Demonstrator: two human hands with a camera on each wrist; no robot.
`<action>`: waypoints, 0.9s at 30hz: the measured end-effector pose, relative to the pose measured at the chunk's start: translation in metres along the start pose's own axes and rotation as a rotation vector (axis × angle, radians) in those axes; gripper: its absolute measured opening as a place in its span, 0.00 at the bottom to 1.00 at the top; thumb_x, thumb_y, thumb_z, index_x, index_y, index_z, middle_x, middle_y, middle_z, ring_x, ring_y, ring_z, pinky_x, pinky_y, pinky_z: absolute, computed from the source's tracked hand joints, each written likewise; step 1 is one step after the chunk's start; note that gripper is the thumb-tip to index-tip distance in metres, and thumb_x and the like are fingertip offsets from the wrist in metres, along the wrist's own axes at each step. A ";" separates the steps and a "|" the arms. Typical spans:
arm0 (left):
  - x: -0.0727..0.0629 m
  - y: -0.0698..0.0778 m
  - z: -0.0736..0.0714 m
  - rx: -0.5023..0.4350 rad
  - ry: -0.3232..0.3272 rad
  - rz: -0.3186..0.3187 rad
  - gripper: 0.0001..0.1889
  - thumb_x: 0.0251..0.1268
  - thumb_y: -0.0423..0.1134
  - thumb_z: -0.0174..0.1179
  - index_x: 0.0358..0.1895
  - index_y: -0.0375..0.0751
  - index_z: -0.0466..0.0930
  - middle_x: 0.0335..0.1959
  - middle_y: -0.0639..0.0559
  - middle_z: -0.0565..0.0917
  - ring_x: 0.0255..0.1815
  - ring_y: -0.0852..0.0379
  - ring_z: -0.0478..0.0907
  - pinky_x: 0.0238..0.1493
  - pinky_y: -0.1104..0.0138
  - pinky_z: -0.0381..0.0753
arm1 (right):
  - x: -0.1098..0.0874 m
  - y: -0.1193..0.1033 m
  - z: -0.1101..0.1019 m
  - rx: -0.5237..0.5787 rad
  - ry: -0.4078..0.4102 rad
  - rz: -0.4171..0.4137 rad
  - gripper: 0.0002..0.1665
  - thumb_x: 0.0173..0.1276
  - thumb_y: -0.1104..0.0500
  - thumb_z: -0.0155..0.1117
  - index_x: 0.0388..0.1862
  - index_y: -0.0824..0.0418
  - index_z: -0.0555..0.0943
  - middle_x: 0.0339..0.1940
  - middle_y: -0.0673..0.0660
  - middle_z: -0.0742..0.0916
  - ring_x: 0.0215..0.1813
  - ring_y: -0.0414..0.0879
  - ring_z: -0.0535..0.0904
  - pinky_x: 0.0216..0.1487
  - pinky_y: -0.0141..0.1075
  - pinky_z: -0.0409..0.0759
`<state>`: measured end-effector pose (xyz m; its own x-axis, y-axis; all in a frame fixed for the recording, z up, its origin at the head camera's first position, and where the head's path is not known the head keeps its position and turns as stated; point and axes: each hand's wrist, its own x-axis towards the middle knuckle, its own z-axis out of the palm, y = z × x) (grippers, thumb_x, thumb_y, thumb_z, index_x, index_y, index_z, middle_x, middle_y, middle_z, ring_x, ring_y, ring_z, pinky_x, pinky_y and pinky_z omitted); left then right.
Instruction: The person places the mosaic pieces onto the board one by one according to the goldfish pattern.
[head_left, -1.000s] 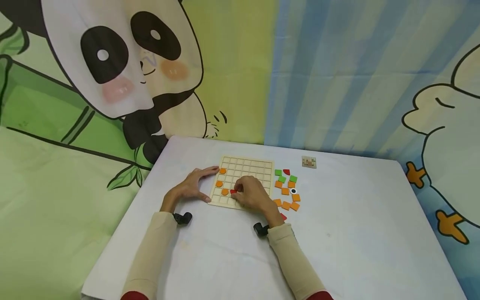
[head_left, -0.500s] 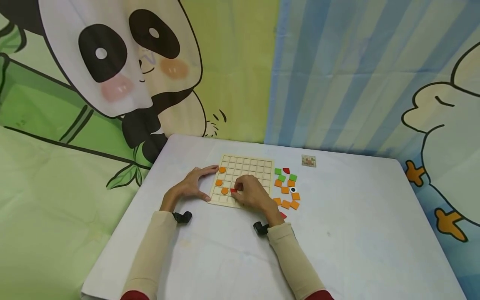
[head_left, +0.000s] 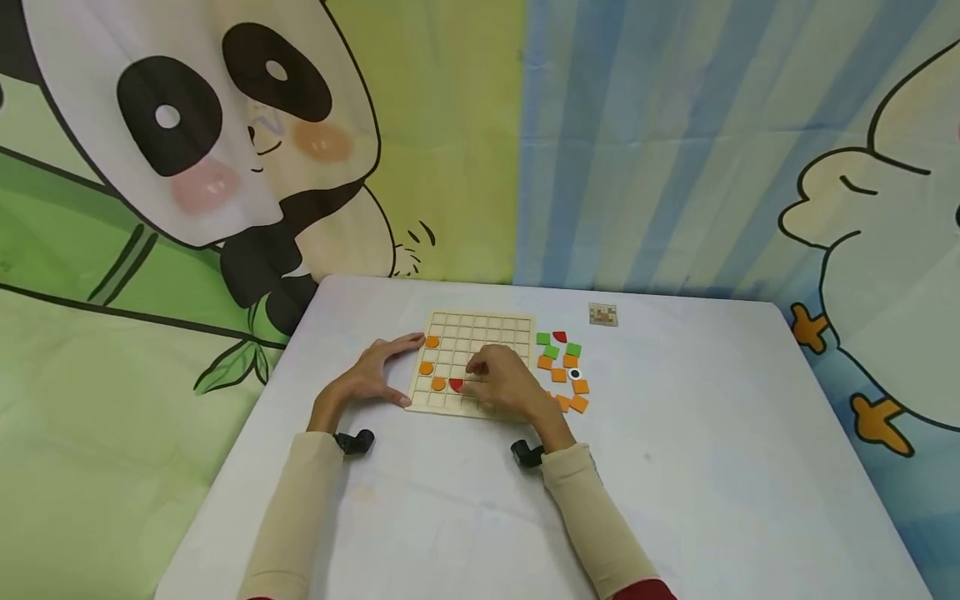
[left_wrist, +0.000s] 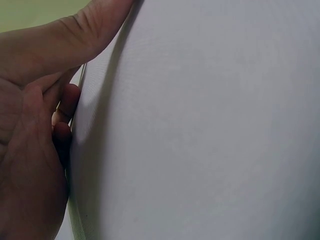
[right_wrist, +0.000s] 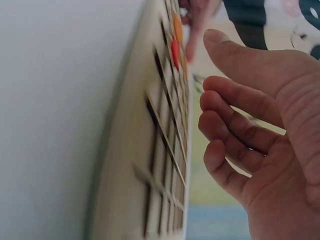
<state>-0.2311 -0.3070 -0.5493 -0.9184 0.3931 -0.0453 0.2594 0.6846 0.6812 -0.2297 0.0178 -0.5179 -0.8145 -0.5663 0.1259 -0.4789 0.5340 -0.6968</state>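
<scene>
A pale gridded board (head_left: 487,327) lies on the white table, with orange discs (head_left: 426,368) along its left side. On a lower row, just right of one disc, sits a red rounded piece (head_left: 456,385). My left hand (head_left: 371,371) spreads thumb and fingers against the board's left edge; its wrist view shows mostly palm and tabletop. Over the lower right part of the board hovers my right hand (head_left: 510,383), close beside the red piece. In the right wrist view the right hand's thumb (right_wrist: 245,60) stands apart from its loosely bent fingers, with nothing between them.
Right of the board lie green squares (head_left: 551,352), several orange squares (head_left: 558,375), a red piece (head_left: 559,337) and a black-and-white eye disc (head_left: 575,374). A small patterned card (head_left: 603,314) is near the table's back edge. A printed backdrop (head_left: 450,125) hangs behind.
My right fingers have let go of the red piece and drawn slightly right, so more of it shows. The left hand stays at the board's edge. The head view has shifted a little.
</scene>
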 end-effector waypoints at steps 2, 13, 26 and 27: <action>-0.002 0.001 -0.001 -0.011 -0.002 -0.004 0.65 0.37 0.47 0.93 0.86 0.47 0.66 0.91 0.49 0.61 0.73 0.42 0.66 0.74 0.43 0.60 | -0.005 0.005 -0.012 0.017 0.020 0.018 0.17 0.66 0.56 0.84 0.48 0.65 0.92 0.44 0.58 0.92 0.46 0.49 0.85 0.53 0.45 0.85; -0.004 0.005 -0.002 -0.034 0.005 -0.023 0.65 0.37 0.43 0.93 0.85 0.47 0.67 0.90 0.49 0.62 0.75 0.40 0.66 0.77 0.38 0.62 | -0.050 0.063 -0.078 -0.035 0.159 0.162 0.18 0.65 0.56 0.85 0.47 0.67 0.92 0.40 0.58 0.93 0.42 0.50 0.86 0.48 0.45 0.86; -0.004 0.005 0.000 -0.025 0.007 -0.027 0.65 0.35 0.41 0.93 0.85 0.47 0.67 0.90 0.49 0.62 0.77 0.40 0.65 0.78 0.38 0.60 | -0.075 0.095 -0.099 -0.104 0.162 0.341 0.17 0.64 0.53 0.84 0.40 0.65 0.90 0.31 0.57 0.89 0.34 0.49 0.81 0.39 0.39 0.79; -0.004 0.005 0.001 -0.027 0.005 -0.026 0.65 0.35 0.42 0.93 0.85 0.47 0.67 0.90 0.49 0.62 0.77 0.40 0.65 0.78 0.38 0.60 | -0.076 0.095 -0.099 -0.104 0.156 0.347 0.17 0.64 0.53 0.84 0.40 0.65 0.90 0.31 0.57 0.89 0.34 0.49 0.81 0.39 0.39 0.79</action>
<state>-0.2261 -0.3042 -0.5461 -0.9264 0.3717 -0.0597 0.2268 0.6775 0.6996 -0.2460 0.1733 -0.5241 -0.9701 -0.2425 0.0067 -0.1900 0.7422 -0.6427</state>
